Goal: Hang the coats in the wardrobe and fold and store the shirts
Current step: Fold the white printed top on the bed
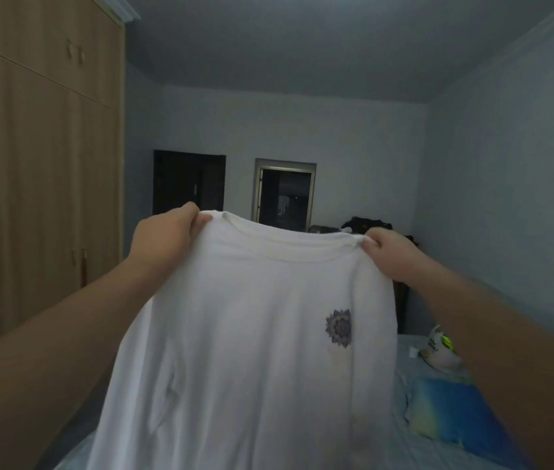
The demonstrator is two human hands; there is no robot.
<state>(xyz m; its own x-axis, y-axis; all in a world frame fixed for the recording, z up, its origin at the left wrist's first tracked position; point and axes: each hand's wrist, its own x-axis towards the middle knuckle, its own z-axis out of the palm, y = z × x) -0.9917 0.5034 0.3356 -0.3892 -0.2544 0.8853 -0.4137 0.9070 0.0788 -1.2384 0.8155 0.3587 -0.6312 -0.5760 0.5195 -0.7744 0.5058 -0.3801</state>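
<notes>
left hand (163,232): grip pinching shirt shoulder | right hand (392,254): grip pinching opposite shoulder | white shirt (251,334): held up, hanging over bed (438,446) | wardrobe (38,164): left, doors closed

A bed with a pale blue sheet (407,364) carried a blue-and-yellow soft cushion (455,412) along its right edge and, farther back, a white-and-neon-green object (441,349).

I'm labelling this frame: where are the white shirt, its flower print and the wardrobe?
white shirt (251,334), head view, middle of the hanging fabric.
flower print (338,328), head view, centre of the print.
wardrobe (31,181), head view, tall closed door panel.
</notes>
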